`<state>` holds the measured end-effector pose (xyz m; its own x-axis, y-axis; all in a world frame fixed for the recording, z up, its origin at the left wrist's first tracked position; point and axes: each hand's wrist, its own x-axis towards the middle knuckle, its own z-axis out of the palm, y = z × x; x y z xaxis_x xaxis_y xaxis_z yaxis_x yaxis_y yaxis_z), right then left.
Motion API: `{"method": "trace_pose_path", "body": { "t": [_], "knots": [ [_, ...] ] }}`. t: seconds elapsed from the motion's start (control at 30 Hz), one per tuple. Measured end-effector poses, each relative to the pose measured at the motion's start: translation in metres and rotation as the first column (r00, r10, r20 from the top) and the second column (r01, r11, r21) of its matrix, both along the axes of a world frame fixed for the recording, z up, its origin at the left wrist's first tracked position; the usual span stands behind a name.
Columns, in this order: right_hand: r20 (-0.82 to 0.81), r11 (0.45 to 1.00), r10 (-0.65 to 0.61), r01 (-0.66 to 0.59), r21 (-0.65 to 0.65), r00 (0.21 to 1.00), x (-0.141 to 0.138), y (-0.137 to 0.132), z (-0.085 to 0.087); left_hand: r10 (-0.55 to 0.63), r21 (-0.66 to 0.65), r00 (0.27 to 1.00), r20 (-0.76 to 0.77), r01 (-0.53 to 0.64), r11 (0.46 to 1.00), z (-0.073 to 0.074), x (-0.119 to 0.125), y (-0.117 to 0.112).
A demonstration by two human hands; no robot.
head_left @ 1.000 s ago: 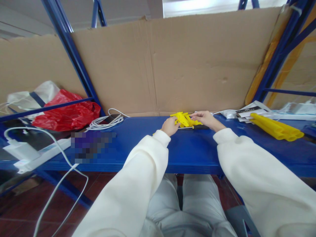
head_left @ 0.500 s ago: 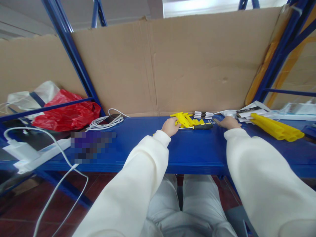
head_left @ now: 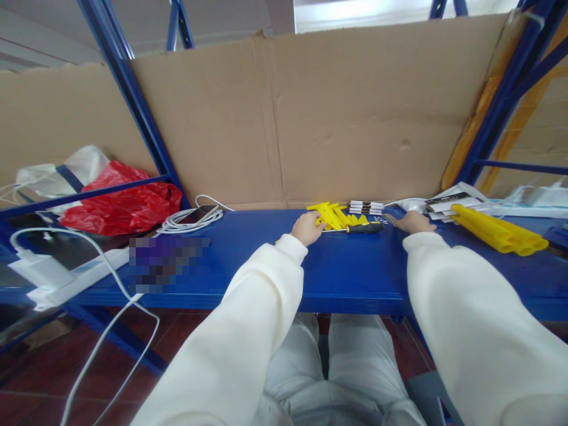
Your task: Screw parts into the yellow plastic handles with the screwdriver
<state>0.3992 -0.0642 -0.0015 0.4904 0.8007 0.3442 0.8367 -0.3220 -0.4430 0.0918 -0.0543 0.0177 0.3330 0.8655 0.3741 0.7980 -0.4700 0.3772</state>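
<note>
My left hand (head_left: 307, 229) is closed at the left end of a group of yellow plastic pieces (head_left: 327, 216), its fingers curled on one of them. Some fingertips are hidden behind the hand. Just right of it lies a screwdriver (head_left: 364, 228) with a black and yellow handle, its shaft pointing left. My right hand (head_left: 416, 222) rests low over the bench with its fingers stretched leftward. Beside those fingertips are scattered small metal bits, perhaps screws (head_left: 380, 219). Nothing plainly shows in the right hand. White sticks with dark bands (head_left: 365, 207) lie behind the screwdriver.
Yellow tubes (head_left: 499, 229) and printed papers (head_left: 457, 201) lie right on the blue bench (head_left: 355, 272). A coiled white cable (head_left: 190, 220), red bag (head_left: 122, 201) and power strip (head_left: 80, 278) are left. A cardboard sheet (head_left: 355, 112) stands behind, between blue posts.
The right hand's fingers look slightly more stretched to the left. The left hand and the things on the bench stay in place; the whole view shifts a little.
</note>
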Motion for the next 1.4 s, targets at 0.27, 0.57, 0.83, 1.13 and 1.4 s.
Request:
{"method": "trace_pose_path", "body": {
  "t": [0.27, 0.57, 0.83, 1.13, 1.4],
  "knots": [
    [-0.15, 0.979, -0.18, 0.162, -0.126, 0.972, -0.01, -0.003, 0.005, 0.004, 0.015, 1.0, -0.027, -0.004, 1.0, 0.001, 0.0, -0.003],
    [-0.174, 0.98, -0.174, 0.152, -0.131, 0.969, 0.0, 0.002, 0.003, -0.005, 0.017, 1.0, -0.029, 0.006, 1.0, 0.002, 0.0, -0.003],
    [-0.169, 0.981, -0.175, 0.157, -0.115, 0.97, 0.002, 0.007, 0.001, -0.014, 0.02, 1.0, -0.013, 0.014, 1.0, 0.0, 0.0, -0.001],
    [-0.105, 0.984, -0.177, 0.173, -0.048, 0.979, 0.0, 0.017, 0.006, -0.011, 0.0, 0.999, -0.048, 0.011, 1.0, 0.0, 0.0, -0.001],
    [-0.137, 0.918, 0.118, -0.056, 0.392, 0.984, -0.023, 0.022, 0.023, 0.029, -0.014, 0.999, -0.039, -0.03, 0.999, -0.001, 0.0, 0.0]
  ]
}}
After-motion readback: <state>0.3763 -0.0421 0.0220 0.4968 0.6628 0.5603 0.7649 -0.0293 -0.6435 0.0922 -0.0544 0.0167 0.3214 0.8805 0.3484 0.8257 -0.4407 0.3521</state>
